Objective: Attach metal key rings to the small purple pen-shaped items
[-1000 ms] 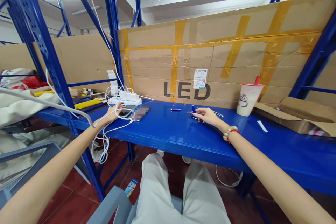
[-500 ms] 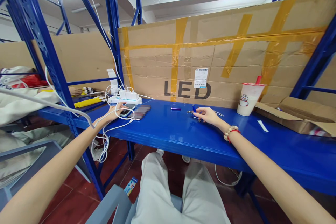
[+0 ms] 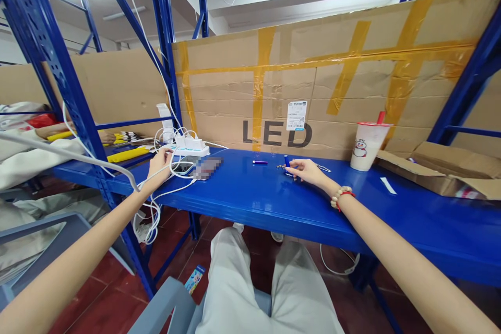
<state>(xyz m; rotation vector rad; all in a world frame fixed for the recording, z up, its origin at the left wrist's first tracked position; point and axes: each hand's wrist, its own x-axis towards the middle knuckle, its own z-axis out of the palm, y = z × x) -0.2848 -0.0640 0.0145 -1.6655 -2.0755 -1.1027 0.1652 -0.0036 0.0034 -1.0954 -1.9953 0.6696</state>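
Beside the power strip point(image 3: 199, 152), my left hand point(image 3: 159, 164) has its fingers closed among white cables point(image 3: 154, 201); what they grip is too small to make out. A dark phone point(image 3: 183, 165) lies just right of it, and another phone point(image 3: 211, 167), partly blurred, lies beyond. My right hand point(image 3: 307, 171) rests on the blue table point(image 3: 235, 188), thumb and fingers pinching an upright blue pen-like stick point(image 3: 287, 161). Small metal pieces, partly hidden, lie under those fingers. Between the hands a second blue stick point(image 3: 260, 162) lies flat.
A drink cup point(image 3: 367, 147) with a red straw, a white strip point(image 3: 388, 186) and an open cardboard box point(image 3: 438, 169) are on the right. Cardboard point(image 3: 227, 96) stands behind the table. At left are a blue upright post point(image 3: 74, 81) and another person's sleeve point(image 3: 64, 154).
My left hand has shifted left, off the dark phone, which now shows more. My right hand keeps the blue stick in much the same place. The view has turned slightly.
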